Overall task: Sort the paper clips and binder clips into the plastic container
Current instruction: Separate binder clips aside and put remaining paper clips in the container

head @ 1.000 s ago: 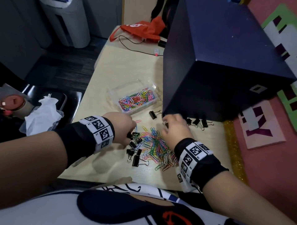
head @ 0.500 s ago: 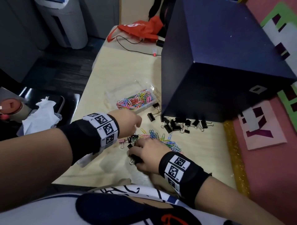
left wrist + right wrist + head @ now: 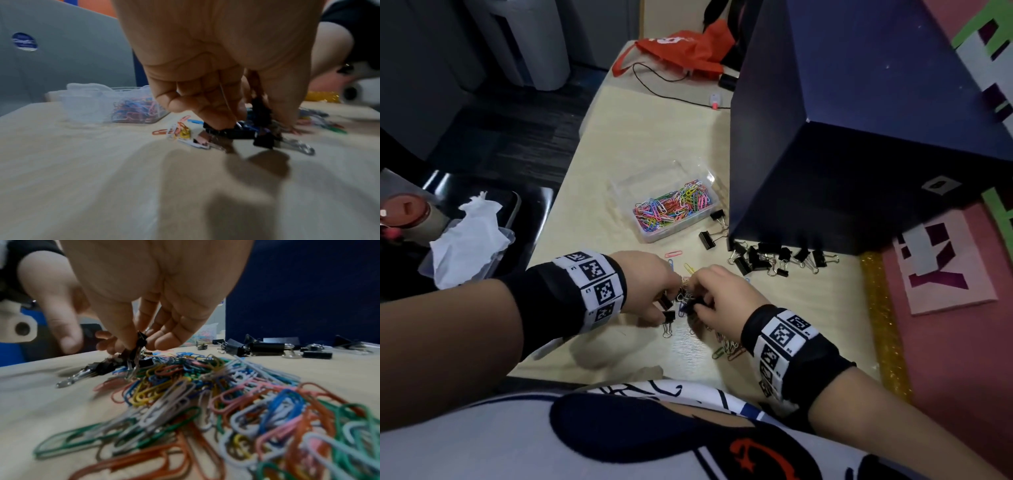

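Observation:
A clear plastic container (image 3: 654, 236) holds coloured paper clips in its right half. My left hand (image 3: 671, 298) and right hand (image 3: 697, 303) meet over a small cluster of black binder clips (image 3: 669, 315) near the table's front edge. In the left wrist view my left hand (image 3: 222, 123) curls its fingers down onto a black binder clip (image 3: 236, 134). My right hand (image 3: 139, 340) pinches another black binder clip (image 3: 138, 346) between thumb and fingers. Loose coloured paper clips (image 3: 205, 394) lie under my right wrist, and in the head view a few paper clips (image 3: 727, 351) show beside it.
A big dark blue box (image 3: 859, 154) stands on the right, with several black binder clips (image 3: 774, 260) along its near edge. Behind lie an orange bag (image 3: 681, 48) and a cable. Left of the table (image 3: 640, 144) a chair carries a tissue tub (image 3: 465, 240).
My right hand came back from the clips by the box to the near pile, then met the left hand. Both hands now close on the black binder clips.

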